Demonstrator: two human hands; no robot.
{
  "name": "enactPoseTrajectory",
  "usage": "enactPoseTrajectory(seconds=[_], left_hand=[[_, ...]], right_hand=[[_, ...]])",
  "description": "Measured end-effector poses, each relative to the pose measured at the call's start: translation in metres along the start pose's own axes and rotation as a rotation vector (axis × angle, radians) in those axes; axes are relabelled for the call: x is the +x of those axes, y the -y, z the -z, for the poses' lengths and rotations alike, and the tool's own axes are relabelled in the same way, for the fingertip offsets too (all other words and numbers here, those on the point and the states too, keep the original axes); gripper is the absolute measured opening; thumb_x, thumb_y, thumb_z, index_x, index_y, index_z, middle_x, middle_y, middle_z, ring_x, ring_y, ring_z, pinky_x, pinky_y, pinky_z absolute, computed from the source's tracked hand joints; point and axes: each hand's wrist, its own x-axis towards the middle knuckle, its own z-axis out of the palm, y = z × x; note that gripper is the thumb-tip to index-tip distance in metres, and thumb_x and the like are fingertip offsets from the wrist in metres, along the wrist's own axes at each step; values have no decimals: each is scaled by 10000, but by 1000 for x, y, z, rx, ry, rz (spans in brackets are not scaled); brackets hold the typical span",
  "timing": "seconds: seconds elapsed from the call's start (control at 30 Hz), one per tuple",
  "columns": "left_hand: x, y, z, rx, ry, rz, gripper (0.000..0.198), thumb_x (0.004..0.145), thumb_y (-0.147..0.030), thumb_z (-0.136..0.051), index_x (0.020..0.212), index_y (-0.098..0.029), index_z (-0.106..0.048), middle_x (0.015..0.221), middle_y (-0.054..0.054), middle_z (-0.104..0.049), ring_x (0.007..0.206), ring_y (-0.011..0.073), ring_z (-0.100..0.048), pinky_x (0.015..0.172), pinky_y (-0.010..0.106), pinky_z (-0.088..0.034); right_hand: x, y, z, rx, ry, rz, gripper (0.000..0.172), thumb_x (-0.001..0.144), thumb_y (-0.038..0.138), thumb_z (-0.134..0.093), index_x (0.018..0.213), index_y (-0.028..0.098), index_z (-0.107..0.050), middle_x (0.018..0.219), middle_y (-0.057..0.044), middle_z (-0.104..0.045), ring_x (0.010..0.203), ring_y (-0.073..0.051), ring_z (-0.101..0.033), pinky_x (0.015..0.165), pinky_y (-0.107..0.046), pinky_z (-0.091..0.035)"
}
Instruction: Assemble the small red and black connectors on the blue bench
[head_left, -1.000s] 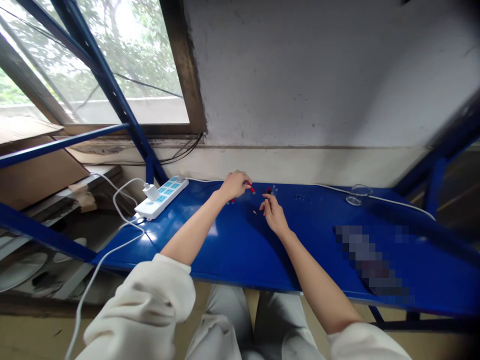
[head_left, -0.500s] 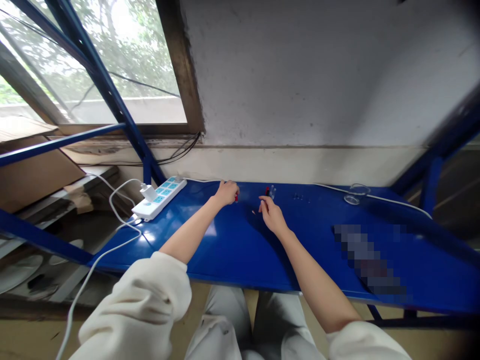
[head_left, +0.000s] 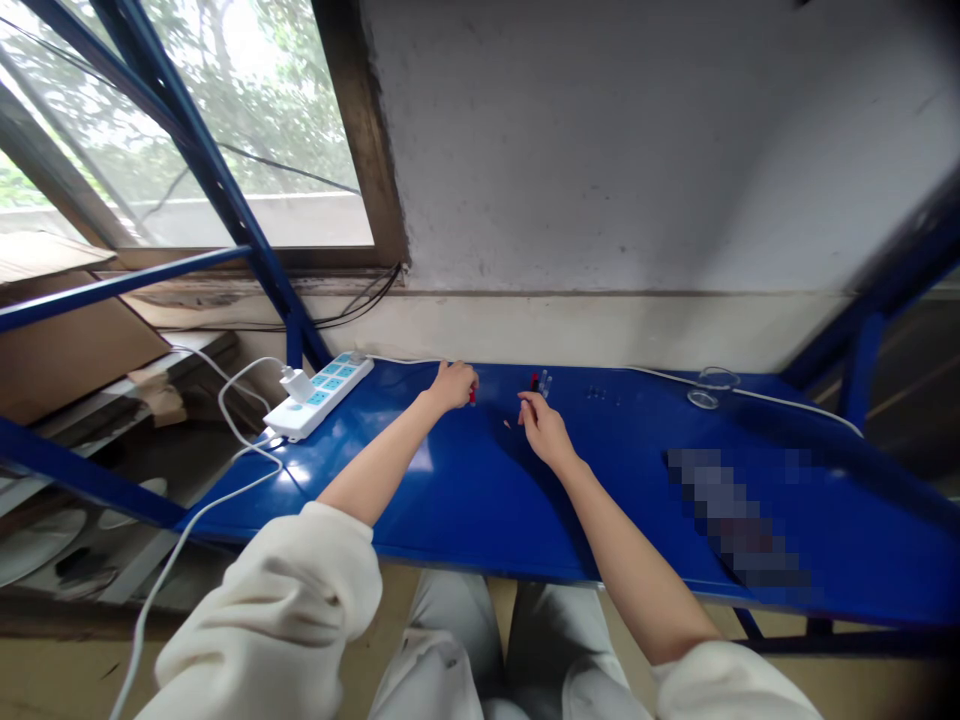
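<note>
My left hand (head_left: 454,385) is closed over the back of the table, around a small red piece (head_left: 473,393) whose lower end looks clear; its kind is too small to tell. My right hand (head_left: 541,425) hovers over the tabletop with thumb and forefinger pinched. Whatever sits between those fingertips, if anything, cannot be made out. Just beyond it lie a red-and-black piece (head_left: 534,381) and small clear tube-like pieces (head_left: 545,383). A tiny pale piece (head_left: 507,424) rests to the left of my right hand. Several tiny clear bits (head_left: 595,393) are scattered farther right.
A white power strip (head_left: 319,396) with a plugged-in charger stands at the table's left end, its cable hanging over the edge. Toward the back right is a clear round dish (head_left: 703,398) beside a white cable (head_left: 795,402). A pixelated dark object (head_left: 739,525) lies on the blue table (head_left: 465,500).
</note>
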Motion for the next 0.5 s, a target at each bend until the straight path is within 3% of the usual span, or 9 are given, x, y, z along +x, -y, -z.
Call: enactPoseTrajectory(seconds=[0.5], left_hand=[[-2, -1, -1, 0, 19, -5, 234, 683, -83, -490, 839, -177, -636, 927, 81, -619, 941, 232, -492, 794, 367, -293]], right_hand=[[1, -2, 0, -63, -5, -6, 358, 869, 317, -281, 1122, 158, -479, 727, -60, -624, 629, -157, -581, 614, -254, -413]])
